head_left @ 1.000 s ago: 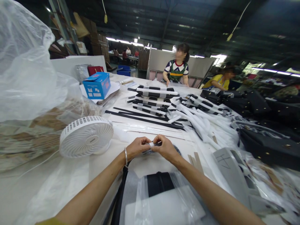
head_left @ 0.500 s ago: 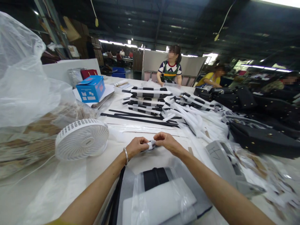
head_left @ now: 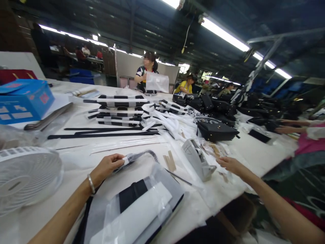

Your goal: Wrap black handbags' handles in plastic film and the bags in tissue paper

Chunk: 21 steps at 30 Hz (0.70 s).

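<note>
My left hand (head_left: 110,165), with a bracelet at the wrist, is closed on the white-wrapped end of a bag handle (head_left: 143,154). Clear film covers the handle, which curves away to the right. Below it lies a black bag piece (head_left: 133,195) inside clear plastic, a white foam sheet (head_left: 137,210) across it. My right hand (head_left: 230,165) reaches out to the right, fingertips drawn together beside a grey tape dispenser (head_left: 194,157). Whatever those fingers pinch is too small to make out.
White-and-black wrapped bundles (head_left: 120,110) are stacked ahead. Long black strips (head_left: 101,135) lie before them. A white fan (head_left: 27,179) and blue box (head_left: 26,101) stand left. Black bags (head_left: 215,128) are piled right. Co-workers stand around; one holds a clear bag (head_left: 157,82).
My right hand has left the wrapped handle and moved right to the tape dispenser. My left hand still holds the handle. The view has turned right; the co-worker opposite now lifts a clear bag.
</note>
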### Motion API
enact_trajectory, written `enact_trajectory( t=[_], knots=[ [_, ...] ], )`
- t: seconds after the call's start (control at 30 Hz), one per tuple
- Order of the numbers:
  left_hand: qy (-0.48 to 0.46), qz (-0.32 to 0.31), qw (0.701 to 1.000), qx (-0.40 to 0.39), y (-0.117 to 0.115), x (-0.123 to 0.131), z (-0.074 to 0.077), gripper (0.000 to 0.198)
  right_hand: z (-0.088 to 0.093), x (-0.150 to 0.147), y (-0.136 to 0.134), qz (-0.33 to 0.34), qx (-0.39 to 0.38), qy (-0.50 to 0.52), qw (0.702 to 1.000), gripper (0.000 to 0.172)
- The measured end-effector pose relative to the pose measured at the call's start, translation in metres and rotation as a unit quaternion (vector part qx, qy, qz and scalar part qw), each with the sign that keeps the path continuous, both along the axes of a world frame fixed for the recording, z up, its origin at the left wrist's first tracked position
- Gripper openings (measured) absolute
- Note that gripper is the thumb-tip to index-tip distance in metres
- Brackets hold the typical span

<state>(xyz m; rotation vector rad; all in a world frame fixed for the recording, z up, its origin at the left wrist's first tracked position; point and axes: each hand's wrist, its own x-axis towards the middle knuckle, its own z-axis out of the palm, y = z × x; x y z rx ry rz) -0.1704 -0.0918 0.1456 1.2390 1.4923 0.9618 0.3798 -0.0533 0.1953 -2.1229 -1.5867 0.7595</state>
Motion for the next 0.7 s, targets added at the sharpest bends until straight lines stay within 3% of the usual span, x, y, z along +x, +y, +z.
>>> enact_trajectory(
  t=[0.1,0.23,0.37,0.53,0.7],
  knots=[
    [0.007,0.011,1.000,-0.007,-0.001,0.001,0.002,0.047,-0.018,0.001,-0.001,0.029,-0.062,0.140,0.988,0.043],
    [0.014,0.020,1.000,-0.008,-0.001,0.002,0.003,0.049,-0.025,-0.005,0.001,0.024,-0.083,0.223,0.971,0.045],
    [0.017,0.018,1.000,-0.007,0.000,0.001,0.002,0.052,-0.023,-0.009,0.000,0.039,-0.077,0.222,0.971,0.042],
    [0.029,0.026,0.999,-0.013,0.000,0.001,0.002,0.054,-0.026,-0.012,-0.013,-0.040,0.018,0.246,0.968,0.038],
    [0.030,0.028,0.999,-0.009,-0.001,0.002,0.002,0.053,-0.044,-0.004,-0.039,-0.093,0.060,0.225,0.968,0.033]
  ],
)
